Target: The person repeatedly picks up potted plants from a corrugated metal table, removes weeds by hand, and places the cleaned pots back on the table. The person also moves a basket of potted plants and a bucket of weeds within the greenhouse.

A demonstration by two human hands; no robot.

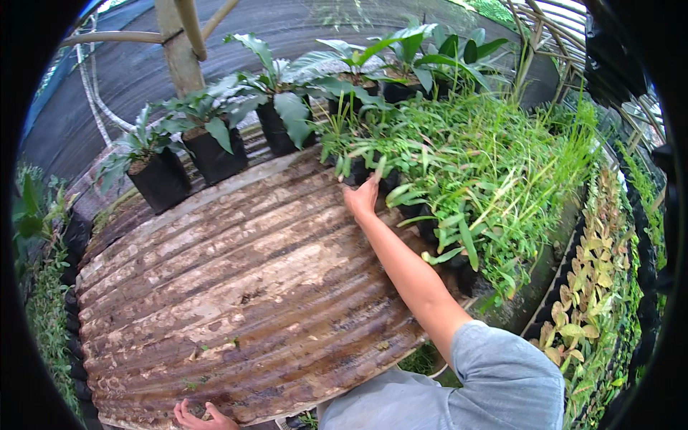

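My right hand [361, 198] reaches across to the near edge of a dense block of small potted plants [473, 156]. Its fingertips are against a small black nursery bag [359, 171] with green leafy growth above it. Leaves and the bag partly hide the fingers, so a grip cannot be made out. Near the bottom rim of the view, my left hand [204, 416] is over the front edge of a corrugated sheet tabletop [258, 263]. Its fingers are apart and nothing is in them. Brown dirt and moisture stain the sheet.
Larger dark-leaved plants in black polybags [215, 153] line the back edge. Behind them rise a post [180, 54] and dark shade netting [123, 70]. Yellowish bedding plants [580, 301] grow in a row at the right. More greenery [48, 290] borders the left side.
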